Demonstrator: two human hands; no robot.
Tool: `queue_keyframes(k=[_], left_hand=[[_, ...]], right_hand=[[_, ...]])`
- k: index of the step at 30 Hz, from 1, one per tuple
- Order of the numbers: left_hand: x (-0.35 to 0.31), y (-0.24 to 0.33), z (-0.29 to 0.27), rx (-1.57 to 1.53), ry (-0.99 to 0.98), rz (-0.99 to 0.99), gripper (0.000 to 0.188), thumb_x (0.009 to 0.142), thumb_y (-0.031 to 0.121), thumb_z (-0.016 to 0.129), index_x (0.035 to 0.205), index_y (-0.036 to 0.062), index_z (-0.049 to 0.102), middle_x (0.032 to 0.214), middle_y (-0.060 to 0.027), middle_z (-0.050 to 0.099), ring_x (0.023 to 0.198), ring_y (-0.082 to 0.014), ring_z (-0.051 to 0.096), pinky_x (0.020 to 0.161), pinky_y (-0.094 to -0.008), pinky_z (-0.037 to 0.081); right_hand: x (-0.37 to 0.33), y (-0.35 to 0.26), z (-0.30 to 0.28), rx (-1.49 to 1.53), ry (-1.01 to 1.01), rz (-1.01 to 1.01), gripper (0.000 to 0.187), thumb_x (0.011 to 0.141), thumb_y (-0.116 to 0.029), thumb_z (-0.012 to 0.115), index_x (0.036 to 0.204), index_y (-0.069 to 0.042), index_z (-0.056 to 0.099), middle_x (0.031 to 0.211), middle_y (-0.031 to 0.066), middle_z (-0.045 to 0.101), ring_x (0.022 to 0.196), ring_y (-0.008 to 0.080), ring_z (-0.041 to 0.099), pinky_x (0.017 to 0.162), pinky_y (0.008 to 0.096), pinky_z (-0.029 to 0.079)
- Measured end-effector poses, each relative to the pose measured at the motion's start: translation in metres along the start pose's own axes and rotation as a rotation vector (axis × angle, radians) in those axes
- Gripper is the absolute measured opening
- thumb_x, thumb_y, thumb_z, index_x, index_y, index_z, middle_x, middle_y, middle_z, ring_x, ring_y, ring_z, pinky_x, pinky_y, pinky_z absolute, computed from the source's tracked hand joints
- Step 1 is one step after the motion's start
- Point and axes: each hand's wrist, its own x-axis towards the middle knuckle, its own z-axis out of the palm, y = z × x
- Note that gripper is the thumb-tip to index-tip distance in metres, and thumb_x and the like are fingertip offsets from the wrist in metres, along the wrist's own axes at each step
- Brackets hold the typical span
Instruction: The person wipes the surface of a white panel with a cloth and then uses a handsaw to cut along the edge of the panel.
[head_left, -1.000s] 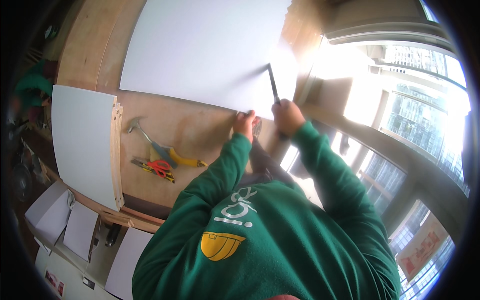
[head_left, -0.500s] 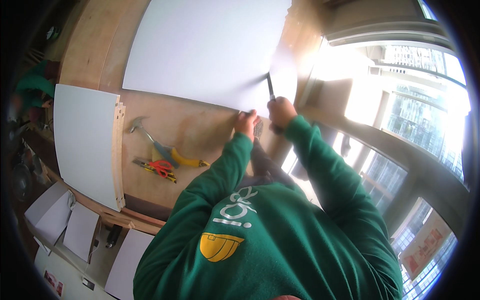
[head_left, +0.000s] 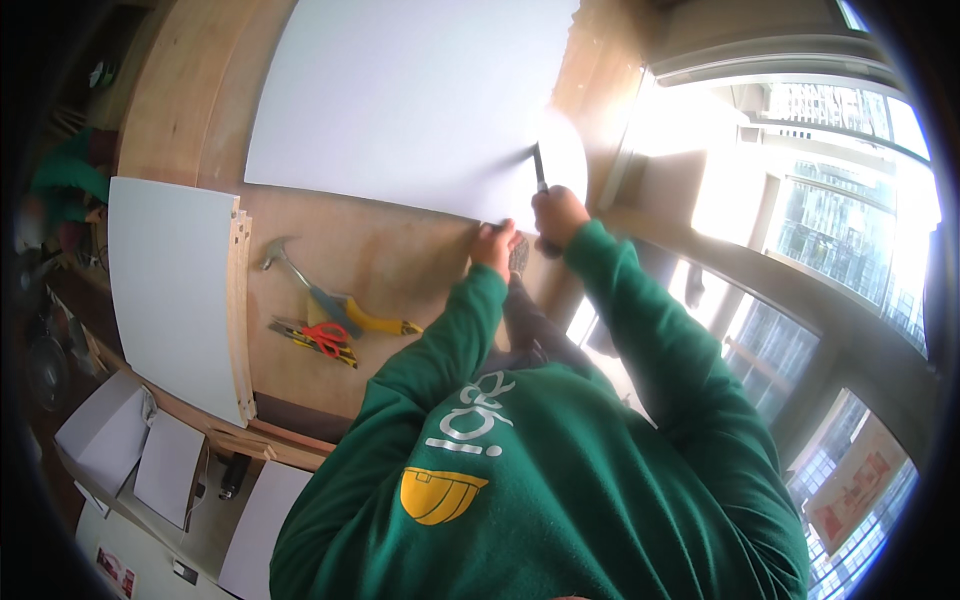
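A large white board point(head_left: 400, 110) lies on the wooden work surface, with a ragged far part along its right edge. My right hand point(head_left: 560, 215) is closed around the handle of a hand saw point(head_left: 541, 168) whose narrow dark blade meets the board near its right side. The exact blade shape is hard to make out. To the right of the blade, a bright strip of the board point(head_left: 565, 150) curves toward the window. My left hand point(head_left: 493, 248) grips the board's near edge, just left of my right hand, thumb on top.
Left of me lie a claw hammer point(head_left: 305, 280), red-handled scissors point(head_left: 326, 338) and a yellow-handled tool point(head_left: 375, 318). A white panel with a wooden frame point(head_left: 175, 300) stands farther left. Sunlit windows point(head_left: 830, 220) are at right. Another person's green sleeve point(head_left: 70, 178) shows at far left.
My right hand and the saw have shifted slightly forward and to the left. My left hand keeps its hold on the board's edge. The bright strip looks more sharply outlined.
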Motion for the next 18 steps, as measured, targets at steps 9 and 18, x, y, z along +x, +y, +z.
queue_keyframes(k=[9,18], left_hand=[[0.004,-0.005,-0.002,-0.003,-0.029,0.005,0.021,0.094,0.016,0.069,0.111,0.0044,0.062,0.104,-0.0044,0.066,0.092,-0.0169,0.064,0.088,-0.0349,0.053],[-0.009,0.0,-0.003,0.139,0.06,0.001,0.022,0.096,0.019,0.067,0.109,0.0011,0.064,0.101,-0.0082,0.07,0.089,-0.0189,0.069,0.079,-0.0304,0.054]], right_hand=[[0.04,0.034,0.019,-0.041,-0.026,0.009,0.039,0.086,-0.021,0.051,0.1,0.012,0.066,0.085,0.0298,0.068,0.08,0.0393,0.07,0.074,0.044,0.055],[0.017,0.019,0.017,-0.755,-0.042,-0.282,0.021,0.073,-0.026,0.067,0.078,-0.007,0.073,0.086,0.0099,0.065,0.083,0.0261,0.064,0.075,0.0357,0.051]])
